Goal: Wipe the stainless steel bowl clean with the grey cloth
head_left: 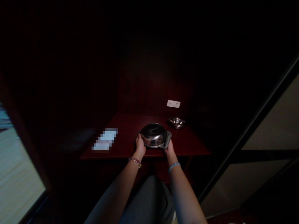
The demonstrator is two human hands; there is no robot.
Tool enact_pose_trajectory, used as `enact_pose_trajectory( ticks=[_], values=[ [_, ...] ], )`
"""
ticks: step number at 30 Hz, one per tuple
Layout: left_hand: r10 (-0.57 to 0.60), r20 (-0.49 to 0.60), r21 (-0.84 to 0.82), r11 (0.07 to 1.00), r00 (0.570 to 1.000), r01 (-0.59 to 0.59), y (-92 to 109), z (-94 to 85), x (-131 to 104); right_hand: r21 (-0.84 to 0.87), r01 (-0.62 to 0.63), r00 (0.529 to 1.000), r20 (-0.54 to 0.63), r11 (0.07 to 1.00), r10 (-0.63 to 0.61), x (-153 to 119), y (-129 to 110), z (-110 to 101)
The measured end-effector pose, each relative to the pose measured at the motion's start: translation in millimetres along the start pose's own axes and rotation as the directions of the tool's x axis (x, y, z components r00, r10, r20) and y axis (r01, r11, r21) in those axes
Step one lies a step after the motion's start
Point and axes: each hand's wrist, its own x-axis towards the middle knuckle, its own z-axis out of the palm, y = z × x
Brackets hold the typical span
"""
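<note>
Left hand [140,145] and right hand [168,148], fingers curled, gripped the shiny round steel dish [153,135]; the right also pinched a grey cloth [167,139]. It sat near the front edge of the dark red wooden table [126,146], so a slip on polished metal could tip it off.

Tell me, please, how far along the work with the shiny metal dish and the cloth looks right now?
In hand: the left hand steadies the shiny domed steel dish on the dark red wooden table, while the right hand presses a grey cloth against its side. The dish already gleams, though the light is dim. The small round steel dish behind lies untouched, so it may be left.
</note>
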Motion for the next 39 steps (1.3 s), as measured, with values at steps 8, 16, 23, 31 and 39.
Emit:
enact_pose_trajectory(
  ticks=[8,16,23,31,39],
  values=[
    [0.008,0.0,-0.004,1.0,1.0,-0.008,1.2,0.9,-3.0,0.042,-0.018,1.0,0.009,0.999,0.018,-1.5,-1.7,0.0],
    [-0.014,-0.001,-0.018,1.0,1.0,0.014,-0.3,-0.1,-0.3,0.045,0.0,1.0,0.022,0.999,-0.001,-2.8,-5.5,3.7],
    [-0.01,0.02,-0.021,1.0,1.0,0.01,0.5,-1.0,-1.1,0.074,-0.025,1.0,0.01,0.997,0.024,-3.4,-5.0,3.0],
    [-0.034,-0.027,-0.037,0.999,0.999,0.033,0.6,0.1,0.9,0.071,0.025,1.0,0.01,0.997,-0.026,-5.3,-5.3,4.6],
    [-0.182,-0.033,-0.123,0.977,0.983,0.176,4.6,-3.5,10.3,0.026,0.012,0.999,0.038,1.0,-0.013,-1.0,1.5,-4.6]
  ],
)
